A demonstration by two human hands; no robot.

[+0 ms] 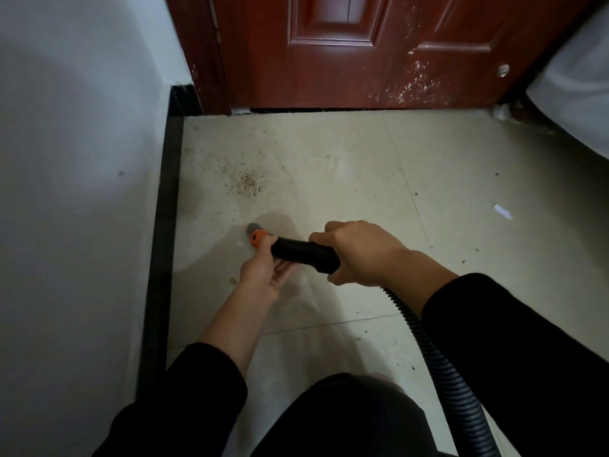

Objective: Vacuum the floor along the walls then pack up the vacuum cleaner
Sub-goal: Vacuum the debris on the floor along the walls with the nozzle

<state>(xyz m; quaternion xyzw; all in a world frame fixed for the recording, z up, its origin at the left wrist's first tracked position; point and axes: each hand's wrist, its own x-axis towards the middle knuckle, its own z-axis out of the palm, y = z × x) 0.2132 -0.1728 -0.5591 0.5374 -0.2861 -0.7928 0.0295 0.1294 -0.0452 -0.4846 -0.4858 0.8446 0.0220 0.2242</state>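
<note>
Both hands held the vacuum tube low over the floor near the wall.
Right hand (359, 255) wrapped tight round the rear end of the black vacuum tube (304, 252), fingers curled over it. Left hand (263, 275) was palm up under the front part, fingers nearly straight beneath the tube, thumb up against the orange collar (258, 238). The grey tip (253, 228) pointed down-left at the pale tiled floor (346, 179); contact with the tile could not be told. A ribbed hose (438, 361) ran from the tube's rear, under the right wrist, and off the bottom right edge. A patch of brown crumbs (246, 183) lay just beyond the tip, near the black baseboard (164, 242) of the white wall (75, 192). A red-brown door (346, 61) stood shut ahead. A white scrap (503, 211) lay on the floor well to the right.
</note>
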